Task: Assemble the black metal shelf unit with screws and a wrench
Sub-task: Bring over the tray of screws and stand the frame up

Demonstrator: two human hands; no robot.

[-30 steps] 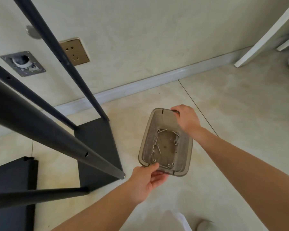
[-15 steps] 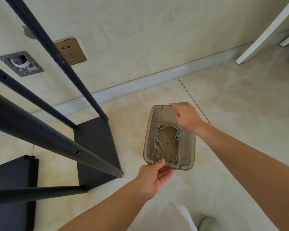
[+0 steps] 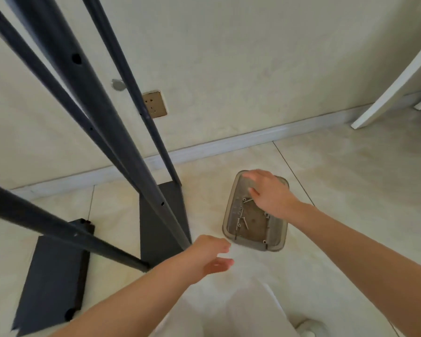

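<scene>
Fingers of right hand (image 3: 271, 195) spread above tray (image 3: 231, 215) screws (image 3: 243, 221) (left hand (image 3: 210, 255) loose, apart).

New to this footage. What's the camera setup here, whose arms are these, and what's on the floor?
One wide-angle camera sits on a person's head, looking down, so the two bare arms are the wearer's own. The right hand reaches, fingers relaxed, over a clear plastic tray of loose screws standing on the tiled floor. The left hand hovers open beside it, holding nothing. At left are black metal shelf legs and flat black shelf panels. No wrench shows.
</scene>
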